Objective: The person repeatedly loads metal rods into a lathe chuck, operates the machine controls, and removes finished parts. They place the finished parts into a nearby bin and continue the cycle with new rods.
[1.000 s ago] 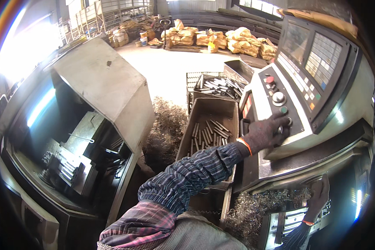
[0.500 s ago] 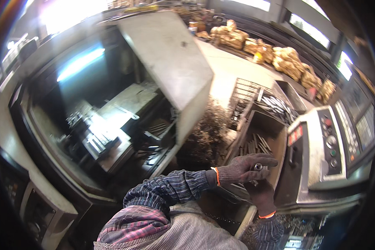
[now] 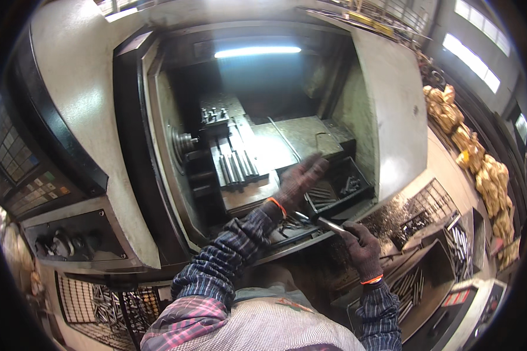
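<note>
One metal rod [image 3: 332, 226], unchucked, is held by the right hand [image 3: 363, 248]; left hand [image 3: 300, 180] outstretched, seemingly empty; more rods [image 3: 460, 244] lie right of both.

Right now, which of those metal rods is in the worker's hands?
The shiny rod gripped by the right hand. Being held sets it apart: the loose rods lie in the long bin.

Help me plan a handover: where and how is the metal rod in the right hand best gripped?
The metal rod is probably best gripped crosswise near its exposed end, coming from the picture's upper left: it is slim and straight, points that way, and the right hand covers its other end.
</note>
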`<action>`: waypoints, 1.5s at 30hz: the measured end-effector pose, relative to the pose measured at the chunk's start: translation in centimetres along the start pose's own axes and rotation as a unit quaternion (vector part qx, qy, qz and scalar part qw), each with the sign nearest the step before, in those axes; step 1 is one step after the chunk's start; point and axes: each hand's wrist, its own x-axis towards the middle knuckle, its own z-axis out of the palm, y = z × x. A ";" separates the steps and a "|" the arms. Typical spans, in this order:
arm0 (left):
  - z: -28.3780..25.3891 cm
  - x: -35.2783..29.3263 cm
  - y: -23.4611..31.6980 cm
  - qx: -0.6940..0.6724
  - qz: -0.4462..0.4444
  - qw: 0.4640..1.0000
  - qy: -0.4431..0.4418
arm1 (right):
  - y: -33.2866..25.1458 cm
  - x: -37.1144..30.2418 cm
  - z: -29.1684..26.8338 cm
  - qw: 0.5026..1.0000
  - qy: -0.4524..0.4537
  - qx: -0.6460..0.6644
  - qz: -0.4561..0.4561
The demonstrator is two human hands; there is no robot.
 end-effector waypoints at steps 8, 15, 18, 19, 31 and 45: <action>-23.2 9.7 -3.2 0.683 -0.183 0.659 0.255 | 3.6 7.8 2.0 0.991 -0.125 0.009 0.051; -38.9 7.7 -6.0 0.817 -0.361 0.407 0.192 | 9.8 10.9 1.9 0.990 -0.141 0.011 0.028; -39.3 10.6 -5.4 0.812 -0.418 0.404 0.059 | 11.5 11.7 2.8 0.983 -0.167 0.053 0.052; -38.6 11.8 -5.0 0.804 -0.397 0.441 0.036 | 11.8 12.1 3.4 0.979 -0.181 0.074 0.063; -16.6 5.0 1.5 0.213 0.091 0.918 0.322 | 9.0 16.8 11.3 0.969 -0.145 0.195 0.053; -6.9 -20.2 13.2 0.106 0.183 0.814 0.540 | -2.2 29.8 34.9 0.912 -0.197 0.357 -0.045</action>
